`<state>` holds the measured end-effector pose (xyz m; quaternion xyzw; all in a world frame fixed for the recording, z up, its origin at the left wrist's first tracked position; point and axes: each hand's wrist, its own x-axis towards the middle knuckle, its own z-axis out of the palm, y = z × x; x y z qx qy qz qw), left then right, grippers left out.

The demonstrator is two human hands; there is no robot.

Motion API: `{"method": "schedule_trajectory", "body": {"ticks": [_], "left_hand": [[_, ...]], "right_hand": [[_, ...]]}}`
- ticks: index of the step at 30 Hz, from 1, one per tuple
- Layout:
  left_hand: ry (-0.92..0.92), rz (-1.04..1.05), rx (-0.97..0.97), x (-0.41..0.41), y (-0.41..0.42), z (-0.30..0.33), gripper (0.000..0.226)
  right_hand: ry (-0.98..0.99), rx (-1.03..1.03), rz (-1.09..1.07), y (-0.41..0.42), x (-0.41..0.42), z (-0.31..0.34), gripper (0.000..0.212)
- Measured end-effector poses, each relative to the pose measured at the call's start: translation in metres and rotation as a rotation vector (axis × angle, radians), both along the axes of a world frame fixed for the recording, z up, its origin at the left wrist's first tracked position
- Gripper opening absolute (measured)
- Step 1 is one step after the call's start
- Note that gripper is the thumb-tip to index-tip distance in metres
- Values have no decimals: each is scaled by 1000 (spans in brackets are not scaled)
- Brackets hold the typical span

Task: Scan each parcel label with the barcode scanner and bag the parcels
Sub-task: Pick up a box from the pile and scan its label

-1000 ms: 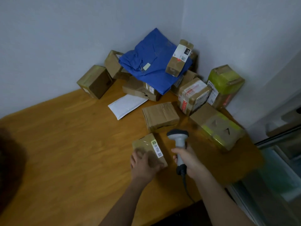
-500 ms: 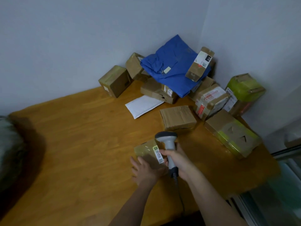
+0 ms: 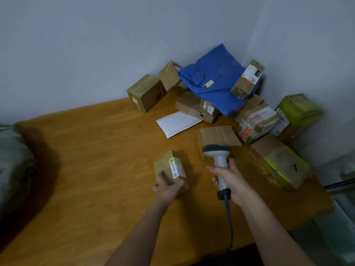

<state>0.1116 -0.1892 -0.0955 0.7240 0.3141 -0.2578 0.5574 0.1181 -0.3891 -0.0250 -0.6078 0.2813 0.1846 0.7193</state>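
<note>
My left hand (image 3: 167, 187) grips the near end of a small brown parcel (image 3: 169, 167), tilted up from the wooden table (image 3: 92, 169), its white label facing right. To its right, my right hand (image 3: 231, 181) holds the grey barcode scanner (image 3: 219, 160) by its handle, head up and apart from the parcel. The scanner's cable runs down past the table's front edge. Several more parcels lie piled in the far right corner, among them a blue poly bag (image 3: 215, 79), a white padded envelope (image 3: 177, 123) and a flat brown box (image 3: 219, 136).
A grey-green bag (image 3: 13, 169) sits at the left edge of the table. Green-taped boxes (image 3: 280, 162) lie along the right wall. Walls close the corner behind the pile. The table's right edge drops to a glass surface (image 3: 336, 227).
My left hand has lifted and tilted the small parcel leftward. The scanner has drawn away to the right of the label. The camera has swung to the left.
</note>
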Motion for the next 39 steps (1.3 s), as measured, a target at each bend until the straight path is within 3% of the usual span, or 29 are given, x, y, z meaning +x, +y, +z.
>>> {"method": "schedule_trajectory", "body": {"ticks": [3,8,12,17,20,24,28,30,33,35,37,39], "left_hand": [[26,291,-446,11,35,32,63],[-44,259,-856,16,79,84,56],[-60,170,-983,17,96,115,57],[-67,110,-1036,18,118,137,65],[-107,109,-942,18,131,149,53],[-314,-83,-410,22,139,169,30],[-417,-361,-203,28,136,192,66],[-503,-389,-220,31,132,198,65],[-592,-331,-218,32,131,201,56],[-595,-246,-199,30,135,197,45],[-553,-41,-175,31,142,185,36],[-484,231,-214,34,151,171,31]], "right_hand": [[-61,11,8,16,10,17,59],[-223,-1,15,46,28,51,48],[-313,-23,84,68,36,79,66],[-366,-91,182,88,41,103,62],[-377,-160,195,93,47,110,70],[-446,-363,305,90,59,125,94],[-563,-601,502,94,59,148,98],[-604,-700,566,99,58,156,96],[-634,-697,567,105,58,163,84],[-632,-609,503,108,57,165,61],[-610,-520,430,111,56,168,36],[-542,-439,370,116,56,171,36]]}}
